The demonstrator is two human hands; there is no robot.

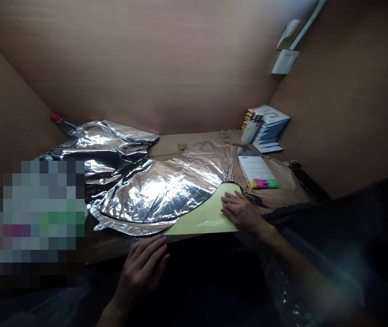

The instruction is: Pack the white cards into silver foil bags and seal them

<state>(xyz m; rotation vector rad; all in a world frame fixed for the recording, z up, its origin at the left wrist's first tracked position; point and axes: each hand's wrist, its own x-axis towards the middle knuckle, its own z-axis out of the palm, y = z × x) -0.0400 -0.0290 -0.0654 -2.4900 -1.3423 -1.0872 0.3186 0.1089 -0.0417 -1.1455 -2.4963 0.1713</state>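
Note:
Across the worktop lies a large sheet of shiny silver foil [160, 190] with a dark curved edge. A pale yellow sheet [204, 215] lies along its lower right side, at the front of the worktop. My right hand [240, 211] rests flat on the right part of the yellow sheet, fingers spread a little. Near the front edge, my left hand [144, 265] has its fingers stretched out, with the tips at the left end of the yellow sheet and the foil's border. I cannot tell whether those fingertips press on it.
A printed white card with a colourful end [257, 170] lies right of the foil. Behind it stand a bottle [251, 129] and a stack of booklets [274, 125]. Brown board walls [146, 68] enclose the worktop; a socket [285, 61] is at upper right. The left is pixelated.

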